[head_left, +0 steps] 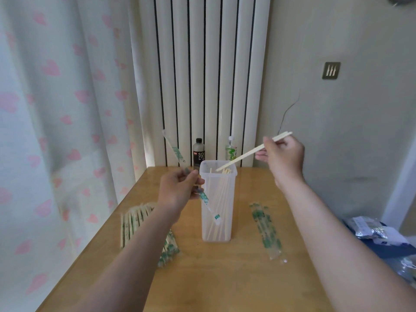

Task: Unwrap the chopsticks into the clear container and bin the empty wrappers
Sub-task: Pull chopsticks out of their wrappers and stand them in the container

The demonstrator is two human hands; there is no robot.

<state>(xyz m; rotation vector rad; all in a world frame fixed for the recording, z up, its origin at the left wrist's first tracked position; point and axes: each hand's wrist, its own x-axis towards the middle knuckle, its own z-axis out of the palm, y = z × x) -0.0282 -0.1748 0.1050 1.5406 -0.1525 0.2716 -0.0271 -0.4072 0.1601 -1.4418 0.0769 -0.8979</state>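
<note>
A tall clear container (217,224) stands mid-table with several bare chopsticks inside. My right hand (282,157) pinches a bare pair of chopsticks (247,153) by the thick end, tips slanting down into the container's mouth. My left hand (180,188), left of the container, grips an empty clear wrapper with green print (174,150) near its middle; one end sticks up, the other hangs in front of the container. A pile of wrapped chopsticks (137,218) lies on the left, partly hidden by my left forearm. Empty wrappers (266,230) lie on the right.
A wooden table (225,278) carries everything. A dark bottle (198,153) and a green pouch drink (231,150) stand at the back edge by the radiator. A curtain hangs at left. Bags and packets (371,230) sit beyond the table's right edge.
</note>
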